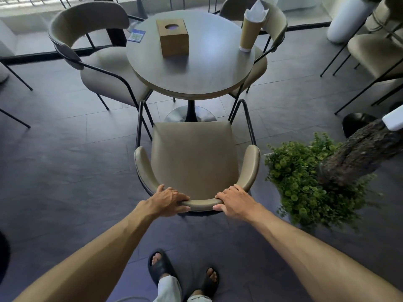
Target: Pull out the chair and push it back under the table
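Note:
A beige padded chair (192,158) with a curved backrest and black metal legs stands in front of me, its seat fully clear of the round grey table (209,68). The seat's front edge lies near the table's pedestal base. My left hand (168,200) grips the backrest's top rim left of centre. My right hand (234,201) grips the same rim right of centre. Both arms are stretched forward.
Two more beige chairs (98,59) flank the table left and right. A wooden tissue box (173,37) and a paper cone holder (249,29) stand on the tabletop. A leafy plant (305,184) and tree trunk crowd the chair's right side. My sandalled feet (161,267) are behind the chair.

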